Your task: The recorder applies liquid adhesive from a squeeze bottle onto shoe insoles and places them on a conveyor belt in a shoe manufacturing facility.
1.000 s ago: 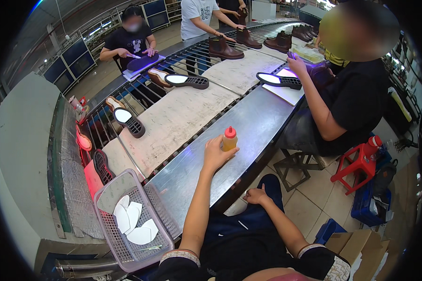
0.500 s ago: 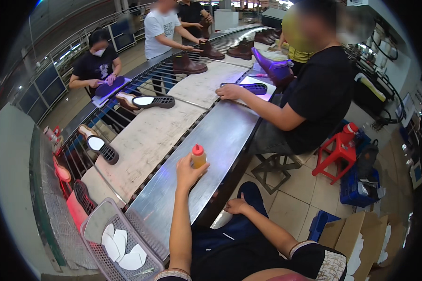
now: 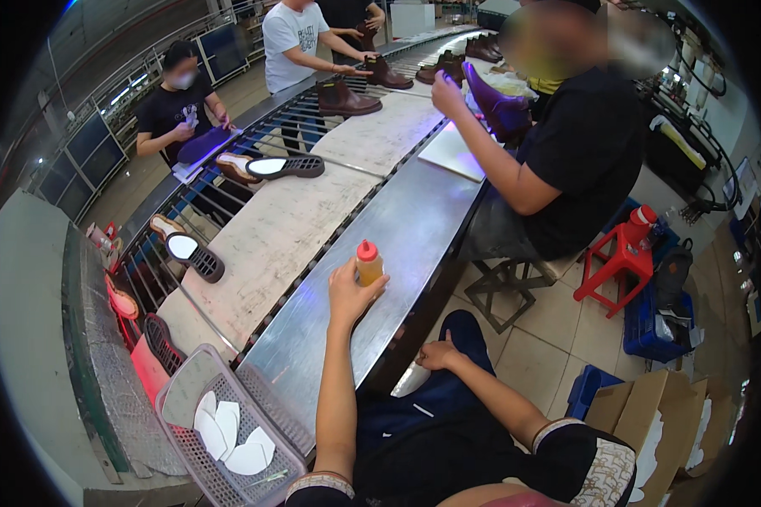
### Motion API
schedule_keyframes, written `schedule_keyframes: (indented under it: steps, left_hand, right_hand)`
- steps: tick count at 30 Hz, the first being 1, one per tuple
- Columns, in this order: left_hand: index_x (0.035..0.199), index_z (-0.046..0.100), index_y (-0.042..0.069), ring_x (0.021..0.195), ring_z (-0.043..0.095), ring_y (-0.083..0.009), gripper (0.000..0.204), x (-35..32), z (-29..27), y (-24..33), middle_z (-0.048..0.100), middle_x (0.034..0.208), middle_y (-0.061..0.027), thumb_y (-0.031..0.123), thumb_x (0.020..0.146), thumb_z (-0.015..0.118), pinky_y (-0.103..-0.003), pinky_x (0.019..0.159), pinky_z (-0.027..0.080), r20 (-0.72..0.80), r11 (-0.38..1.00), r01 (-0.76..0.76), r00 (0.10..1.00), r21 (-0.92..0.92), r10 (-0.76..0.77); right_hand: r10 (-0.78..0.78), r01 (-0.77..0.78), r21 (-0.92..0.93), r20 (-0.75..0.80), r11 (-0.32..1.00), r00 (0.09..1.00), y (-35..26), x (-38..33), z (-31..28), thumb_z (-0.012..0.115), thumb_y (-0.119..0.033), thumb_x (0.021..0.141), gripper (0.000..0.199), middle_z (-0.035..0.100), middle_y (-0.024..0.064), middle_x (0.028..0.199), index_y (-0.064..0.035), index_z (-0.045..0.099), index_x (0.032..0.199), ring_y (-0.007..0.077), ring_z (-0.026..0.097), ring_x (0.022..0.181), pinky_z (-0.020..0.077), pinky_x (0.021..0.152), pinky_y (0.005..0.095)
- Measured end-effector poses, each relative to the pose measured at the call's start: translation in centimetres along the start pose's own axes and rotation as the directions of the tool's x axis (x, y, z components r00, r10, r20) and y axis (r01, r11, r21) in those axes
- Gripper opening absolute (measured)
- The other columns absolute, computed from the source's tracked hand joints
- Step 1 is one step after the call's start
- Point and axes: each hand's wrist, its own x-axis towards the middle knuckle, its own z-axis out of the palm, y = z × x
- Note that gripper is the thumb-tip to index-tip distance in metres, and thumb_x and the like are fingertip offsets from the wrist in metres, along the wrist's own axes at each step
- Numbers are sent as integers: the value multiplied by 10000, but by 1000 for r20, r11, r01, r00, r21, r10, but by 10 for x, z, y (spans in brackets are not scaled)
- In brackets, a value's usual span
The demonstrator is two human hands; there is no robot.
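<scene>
The bottle [image 3: 369, 264], a small amber one with a red cap, stood upright on the steel counter [image 3: 397, 228] in front of me, near its middle strip, with the pale conveyor belt [image 3: 271, 245] just beyond. My left hand [image 3: 352, 294] reached out to it, and my fingers [image 3: 372, 291] were curled round its lower half from the near side; I judged it a hold, though the view was too small for me to say how firmly they pressed. My right hand [image 3: 435, 355] rested on my thigh in a loose fist, gripping nothing that I could see.

To handle the bottle well, I thought it best to keep the grip low and even, the cap pointing straight up, since a soft squeeze bottle gives under pressure and a tight clench could have pushed its contents out. The steel looked slick, so a lift seemed safer than a slide. I had a long reach with my arm nearly straight, which left little control at the wrist, and I reckoned any move ought to be slow.

A grey plastic basket [image 3: 186, 397] holding white insoles [image 3: 224, 431] sat by my left elbow, well apart from the bottle. Shoes [image 3: 283, 166] lay soles-up on the belt, and the person [image 3: 566, 160] seated next along worked on a purple boot [image 3: 499, 106].
</scene>
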Motion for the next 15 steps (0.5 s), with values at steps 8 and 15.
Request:
schedule_keyframes:
  steps: [8,15]
  left_hand:
    - [1023,652,51,889,636,-319,492,-1,-1,0,698,936,-146,378,700,829,-409,838,458,-35,999,-25,999,43,26]
    - [1007,638,87,908,592,-310,490,-2,-2,1,681,912,-92,419,692,814,-432,925,391,-4,999,38,999,5,-38]
  right_hand:
    - [18,-18,2,-20,1000,1000,-4,0,0,573,-430,881,381,716,152,1054,-114,749,999,341,627,1123,28,1108,725]
    - [17,-16,23,-24,1000,1000,-8,-4,-4,559,-417,889,386,708,173,1064,-98,734,1020,341,623,1131,45,1113,714]
